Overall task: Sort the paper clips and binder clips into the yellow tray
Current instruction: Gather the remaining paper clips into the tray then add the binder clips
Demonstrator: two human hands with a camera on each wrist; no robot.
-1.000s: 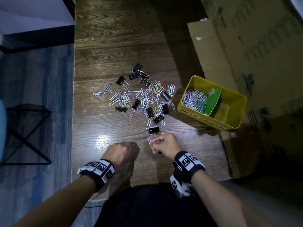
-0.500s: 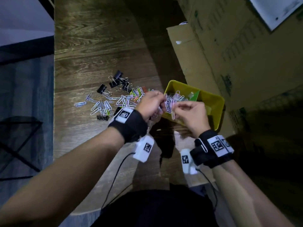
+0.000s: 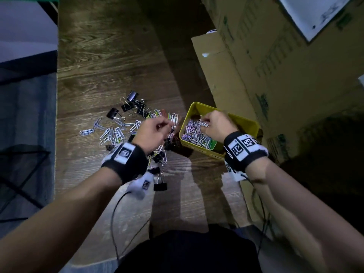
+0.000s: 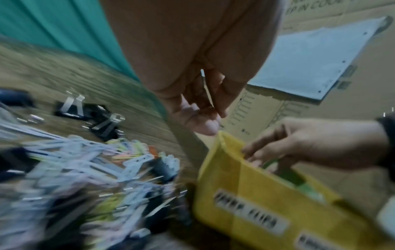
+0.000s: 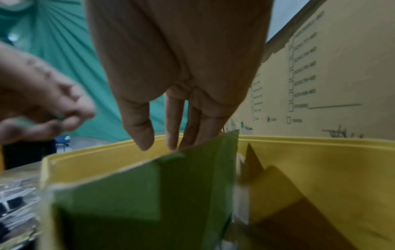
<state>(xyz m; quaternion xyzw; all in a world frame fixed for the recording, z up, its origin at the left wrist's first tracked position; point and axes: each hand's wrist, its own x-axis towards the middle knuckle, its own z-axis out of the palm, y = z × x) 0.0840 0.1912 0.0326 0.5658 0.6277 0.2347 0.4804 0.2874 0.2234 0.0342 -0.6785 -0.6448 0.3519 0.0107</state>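
Right hand [image 3: 214,125] now over glossy yellow tray [image 3: 249,123], fingers loosely apart; left hand [image 3: 155,131] curled, contents unclear.

A loose heap of paper clips [image 3: 118,131] and binder clips [image 3: 130,104] was spread on the desk [image 3: 110,56], with the tray [image 3: 246,123] set just to its right. More paper clips were piled in the tray's left compartment, bounded on the right by a divider [image 5: 149,186]. Cardboard boxes [image 3: 275,75] stood behind and to the right of the tray. The left hand [image 3: 152,133] was held over the heap, the right hand [image 3: 216,125] over the tray.
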